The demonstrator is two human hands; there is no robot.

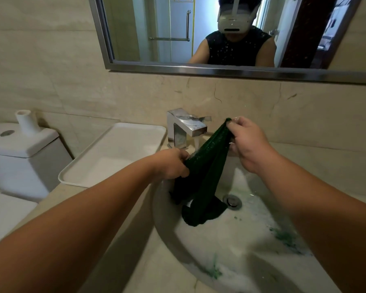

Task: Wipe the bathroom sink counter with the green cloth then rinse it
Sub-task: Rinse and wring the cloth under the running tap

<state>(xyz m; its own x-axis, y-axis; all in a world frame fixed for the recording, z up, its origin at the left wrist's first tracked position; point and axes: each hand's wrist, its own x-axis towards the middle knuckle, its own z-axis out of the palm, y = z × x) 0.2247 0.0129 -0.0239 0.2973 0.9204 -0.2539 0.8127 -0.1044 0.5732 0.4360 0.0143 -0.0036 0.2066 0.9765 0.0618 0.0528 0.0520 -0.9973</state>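
Note:
A dark green cloth point(203, 174) hangs stretched between both hands over the sink basin point(230, 246). My left hand point(173, 163) grips its lower left part, just below the chrome faucet point(186, 125). My right hand point(247, 142) pinches the upper corner, higher and to the right of the spout. Water runs from the spout onto the cloth. The cloth's lower end drapes into the basin beside the drain point(232, 200). Green-tinted water streaks the basin's right and front walls.
A white tray point(114, 153) lies on the beige counter point(135, 261) left of the faucet. A white toilet tank point(19, 157) stands further left. A framed mirror point(220, 68) hangs on the tiled wall above, reflecting a person wearing a headset.

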